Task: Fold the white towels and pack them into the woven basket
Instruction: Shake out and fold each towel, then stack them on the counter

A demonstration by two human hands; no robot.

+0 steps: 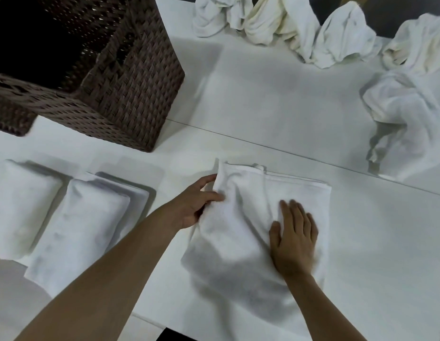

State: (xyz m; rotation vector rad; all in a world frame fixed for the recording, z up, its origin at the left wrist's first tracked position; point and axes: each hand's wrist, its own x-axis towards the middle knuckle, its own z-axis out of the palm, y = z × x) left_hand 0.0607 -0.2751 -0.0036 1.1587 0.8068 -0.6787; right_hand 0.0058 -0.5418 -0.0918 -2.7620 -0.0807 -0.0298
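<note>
A white towel (243,242) lies partly folded on the white table (275,107), right in front of me. My left hand (192,205) grips its left edge, thumb on top and fingers under the fold. My right hand (294,236) presses flat on the towel with straight fingers. Two folded towels lie at the left: one (22,205) at the far left, one (76,232) beside it. The brown woven basket (130,77) stands at the upper left, its inside dark.
Several crumpled white towels (288,25) are heaped along the table's far edge, and another crumpled towel (406,119) sits at the right. A seam in the table runs diagonally behind the towel I am handling. The table's near edge is close to my arms.
</note>
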